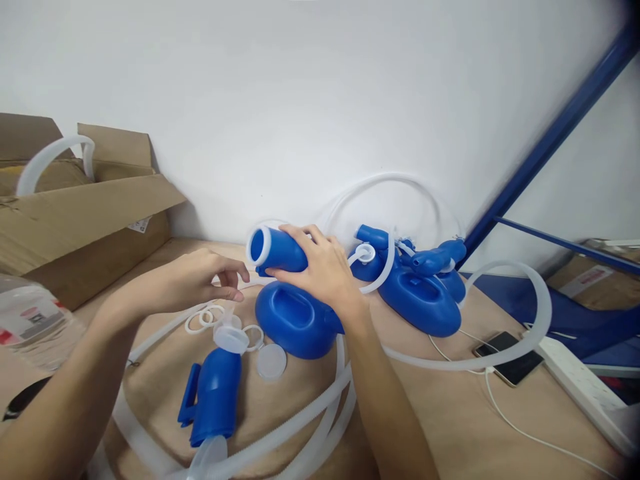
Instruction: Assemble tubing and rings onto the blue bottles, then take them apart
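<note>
My right hand [323, 267] is wrapped round a blue plastic tube [286, 251] with a white ring [267, 230] on its wide mouth, which points left. Just left of that mouth hovers my left hand [215, 277]; its fingers are bent, thumb and index apart, with nothing visible between them. Below the tube lies a blue bottle with a hollow handle [297, 320]. Another blue tube with a side clip [217, 393] rests in front, a clear cap [233, 337] at its upper end. White rings [197, 320] and a round translucent disc [271, 361] lie close by.
Translucent hoses [280, 423] coil across the wooden table. More blue bottles [420, 300] stand against the wall at right. A phone [510, 360] and a power strip [583, 387] lie near the right edge. An open cardboard box [95, 207] and a clear plastic container [35, 320] are at left.
</note>
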Action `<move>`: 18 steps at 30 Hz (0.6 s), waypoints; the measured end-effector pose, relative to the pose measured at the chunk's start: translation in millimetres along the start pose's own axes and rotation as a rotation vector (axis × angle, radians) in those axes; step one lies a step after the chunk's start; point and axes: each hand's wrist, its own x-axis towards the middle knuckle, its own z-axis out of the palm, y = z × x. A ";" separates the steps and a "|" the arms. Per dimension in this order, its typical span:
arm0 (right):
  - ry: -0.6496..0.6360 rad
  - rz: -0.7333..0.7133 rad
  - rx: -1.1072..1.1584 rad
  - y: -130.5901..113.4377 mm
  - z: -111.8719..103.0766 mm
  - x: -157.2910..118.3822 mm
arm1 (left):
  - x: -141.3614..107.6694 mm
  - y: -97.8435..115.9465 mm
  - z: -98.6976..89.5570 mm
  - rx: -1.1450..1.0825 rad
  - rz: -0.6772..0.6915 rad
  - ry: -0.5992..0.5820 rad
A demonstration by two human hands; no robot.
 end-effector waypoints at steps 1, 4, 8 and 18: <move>-0.016 -0.022 -0.017 -1.2 0.9 0.1 | 0.3 -2.8 -0.1 0.040 -0.023 0.030; -0.043 -0.054 -0.069 -4.7 4.3 0.6 | -0.2 0.1 0.4 0.106 -0.082 0.217; 0.022 -0.026 -0.053 -6.4 6.2 0.4 | -5.0 16.6 0.4 0.046 -0.044 0.491; -0.076 -0.095 -0.146 -4.3 0.7 -0.2 | -3.0 28.5 6.8 0.092 0.375 0.445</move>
